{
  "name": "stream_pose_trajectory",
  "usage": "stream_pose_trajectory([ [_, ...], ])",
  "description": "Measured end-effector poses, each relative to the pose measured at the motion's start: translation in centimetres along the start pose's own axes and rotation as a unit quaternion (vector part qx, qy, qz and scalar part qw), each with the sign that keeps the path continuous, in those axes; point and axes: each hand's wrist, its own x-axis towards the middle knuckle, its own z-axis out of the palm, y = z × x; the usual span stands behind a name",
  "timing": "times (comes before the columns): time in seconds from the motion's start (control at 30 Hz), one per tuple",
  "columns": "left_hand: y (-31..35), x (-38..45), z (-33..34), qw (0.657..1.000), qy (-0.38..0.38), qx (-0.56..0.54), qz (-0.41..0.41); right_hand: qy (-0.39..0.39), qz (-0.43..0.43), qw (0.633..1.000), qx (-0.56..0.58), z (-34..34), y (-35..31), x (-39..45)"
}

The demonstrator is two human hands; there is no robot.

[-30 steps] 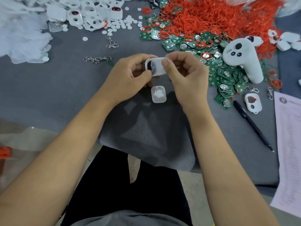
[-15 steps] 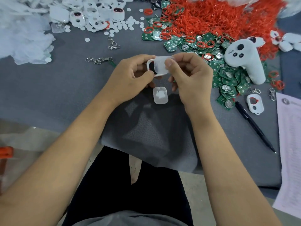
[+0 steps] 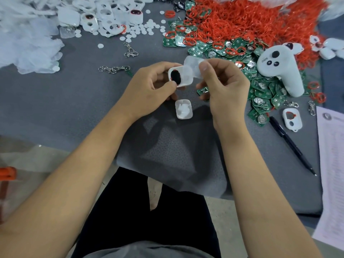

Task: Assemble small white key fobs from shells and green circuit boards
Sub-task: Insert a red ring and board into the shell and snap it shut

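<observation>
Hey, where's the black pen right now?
In the head view, the black pen lies on the grey mat at the right, between the paper sheet and the right forearm.

An assembly workbench: heaped green circuit boards, red rings, white shells.

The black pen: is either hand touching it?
No. The pen lies on the grey mat off to the right, while the left hand grips a white shell and the right hand pinches a clear film.
</observation>
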Motion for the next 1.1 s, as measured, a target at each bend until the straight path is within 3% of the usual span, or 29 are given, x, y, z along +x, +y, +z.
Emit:
stream_pose_trajectory([
  [0.2, 0.25, -0.08, 0.01, 1.000, -0.009, -0.001, 0.005, 0.027, 0.000, 0.999, -0.030, -0.09, 0.01, 0.17],
  [0.43, 0.59, -0.16, 0.06, 0.999, -0.022, 0.036, 0.015, 0.003, -0.070, 0.990, -0.120, 0.14, -0.16, -0.24],
  [0.57, 0.71, -0.22, 0.15, 0.999, -0.018, 0.036, 0.007, 0.063, -0.065, 0.991, -0.094, 0.10, -0.33, -0.13],
  [0.7, 0.79, -0.27, 0.09, 1.000, -0.014, 0.027, -0.003, 0.117, 0.011, 0.993, -0.006, -0.35, -0.24, 0.35],
  [0.83, 0.81, -0.32, 0.13, 1.000, -0.014, 0.015, -0.015, 0.100, 0.034, 0.994, 0.024, -0.38, -0.20, 0.38],
  [1.1, 0.86, -0.29, 0.25, 1.000, -0.014, 0.020, -0.019, -0.001, -0.048, 0.994, -0.094, 0.15, -0.26, -0.23],
])
